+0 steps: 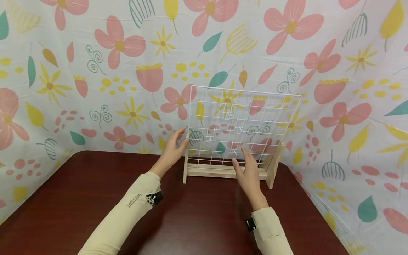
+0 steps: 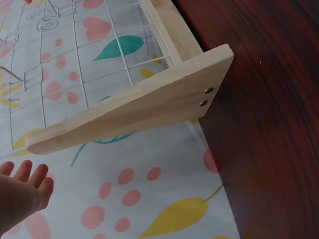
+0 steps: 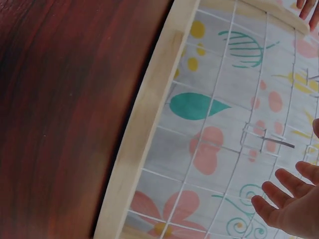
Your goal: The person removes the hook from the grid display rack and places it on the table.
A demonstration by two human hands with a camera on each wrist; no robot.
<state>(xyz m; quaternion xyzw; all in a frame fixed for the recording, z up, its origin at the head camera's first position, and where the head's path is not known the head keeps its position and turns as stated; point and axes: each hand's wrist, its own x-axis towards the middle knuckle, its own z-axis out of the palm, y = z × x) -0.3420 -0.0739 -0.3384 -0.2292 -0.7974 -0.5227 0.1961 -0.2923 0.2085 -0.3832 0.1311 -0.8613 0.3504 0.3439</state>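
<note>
Wire grid ahead, both hands are empty: the right hand, fingers loosely spread, is before the lowest of four white hooks, partly covering the wooden stand; the left hand, relaxed, is just beside the stand's left upright. Stand and grid rest on a dark table, flowered cloth behind.

The stand is matt wood, the grid probably coated metal, the tabletop glossy.
</note>
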